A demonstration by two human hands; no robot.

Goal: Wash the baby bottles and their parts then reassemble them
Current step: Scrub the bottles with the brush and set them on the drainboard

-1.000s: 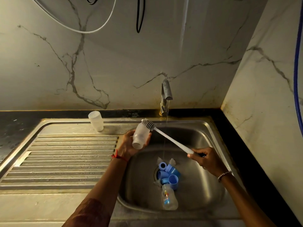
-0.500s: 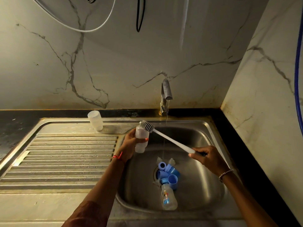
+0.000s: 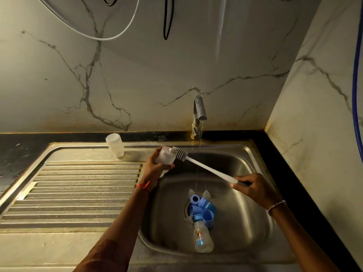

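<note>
1. The fingers [image 3: 170, 166] of our left hand [image 3: 155, 169] hold the clear bottle [image 3: 164, 157] tight, above the sink [image 3: 255, 222] edge.
2. Our right hand [image 3: 253, 188] grips the brush [image 3: 206, 167] handle; its head touches the bottle's top end.
3. Next we should push straight in, then twist.

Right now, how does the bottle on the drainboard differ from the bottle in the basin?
The drainboard bottle stands; the basin bottle lies on its side. The drainboard bottle is plain and frosted; the basin bottle is clearer with a printed picture. Neither is held.
</note>
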